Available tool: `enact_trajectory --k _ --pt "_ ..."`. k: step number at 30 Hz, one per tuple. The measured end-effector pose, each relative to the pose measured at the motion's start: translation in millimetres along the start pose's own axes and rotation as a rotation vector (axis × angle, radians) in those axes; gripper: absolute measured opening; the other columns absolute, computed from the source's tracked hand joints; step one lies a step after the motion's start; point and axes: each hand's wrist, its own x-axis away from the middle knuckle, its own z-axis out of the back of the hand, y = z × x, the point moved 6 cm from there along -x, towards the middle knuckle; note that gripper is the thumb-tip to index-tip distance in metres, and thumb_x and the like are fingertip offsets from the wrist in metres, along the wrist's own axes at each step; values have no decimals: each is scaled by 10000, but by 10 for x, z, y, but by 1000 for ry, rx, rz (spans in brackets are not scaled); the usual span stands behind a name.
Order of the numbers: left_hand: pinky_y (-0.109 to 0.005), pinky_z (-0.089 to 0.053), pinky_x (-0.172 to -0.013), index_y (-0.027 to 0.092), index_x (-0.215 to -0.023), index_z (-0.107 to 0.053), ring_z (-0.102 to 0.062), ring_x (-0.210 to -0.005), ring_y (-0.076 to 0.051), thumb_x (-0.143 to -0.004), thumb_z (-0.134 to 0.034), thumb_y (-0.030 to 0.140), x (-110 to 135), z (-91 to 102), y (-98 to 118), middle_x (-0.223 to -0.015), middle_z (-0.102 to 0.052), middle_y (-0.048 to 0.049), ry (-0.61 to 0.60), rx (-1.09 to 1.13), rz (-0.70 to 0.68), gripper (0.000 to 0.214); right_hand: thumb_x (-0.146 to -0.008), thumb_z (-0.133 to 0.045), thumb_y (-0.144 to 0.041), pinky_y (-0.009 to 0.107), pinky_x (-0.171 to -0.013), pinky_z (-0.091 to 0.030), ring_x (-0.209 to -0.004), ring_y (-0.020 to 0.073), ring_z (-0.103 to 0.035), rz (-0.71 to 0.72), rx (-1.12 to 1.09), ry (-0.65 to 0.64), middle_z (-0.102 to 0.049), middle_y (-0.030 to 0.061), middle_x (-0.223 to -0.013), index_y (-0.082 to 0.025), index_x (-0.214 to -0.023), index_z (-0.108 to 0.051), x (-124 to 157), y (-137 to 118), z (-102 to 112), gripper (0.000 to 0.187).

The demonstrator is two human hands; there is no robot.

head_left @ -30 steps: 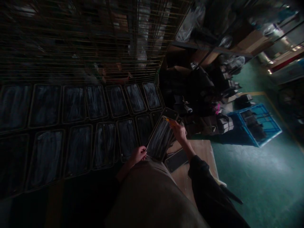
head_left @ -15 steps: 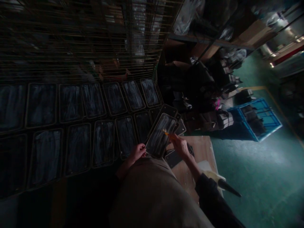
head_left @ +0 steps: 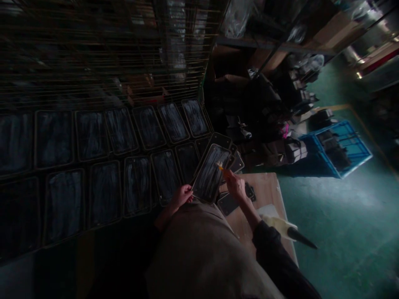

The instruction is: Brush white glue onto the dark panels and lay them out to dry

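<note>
My left hand (head_left: 183, 195) grips the lower left corner of a dark, rounded rectangular panel (head_left: 209, 174), fingers closed on its edge. Pale streaks run lengthwise over the panel's face. In my right hand (head_left: 235, 185) is a small brush (head_left: 220, 165) with an orange-yellow handle, its light bristles at the panel's upper right part. More dark panels (head_left: 218, 141) lie beneath and behind the held one. Another dark panel (head_left: 229, 202) rests on the wooden board under my right wrist. The room is dim, so fine detail is hard to see.
Rows of streaked dark panels (head_left: 65, 203) lie to the left, below a wire rack (head_left: 109, 62). A wooden board (head_left: 264, 187) at right bears a pale bottle with a black nozzle (head_left: 301, 237). Beyond stand a blue crate (head_left: 355, 155) and cluttered shelves (head_left: 268, 47).
The brush has moved slightly up and right along the panel with my right hand. My left hand keeps its hold on the corner. The whole view has shifted a little.
</note>
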Motion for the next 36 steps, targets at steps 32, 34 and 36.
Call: enact_trajectory --k 32,34,36 --pt "-196 -474 -442 160 -843 -541 -613 -442 -118 -755 -661 234 -52 -10 -27 -541 -635 25 -17 4 35 165 -964 -415 -297 219 -663 -470 -752 161 -673 -39 -255 -102 -713 58 -875 -191 -1102 -623 823 -142 -42 271" --pt "-200 -479 -450 159 -838 -540 -619 -457 -120 -753 -662 254 -41 -18 -17 -553 -640 22 -34 17 35 176 -961 -428 -291 215 -632 -464 -707 155 -669 -20 -251 -185 -712 49 -844 -194 -1084 -625 960 -209 -114 252" --pt "-206 -486 -459 160 -838 -536 -627 -476 -124 -747 -669 284 -25 -28 -5 -577 -651 17 -53 38 29 203 -960 -438 -289 213 -615 -467 -675 151 -670 -31 -288 -237 -712 34 -803 -196 -1078 -622 1081 -266 -140 237"
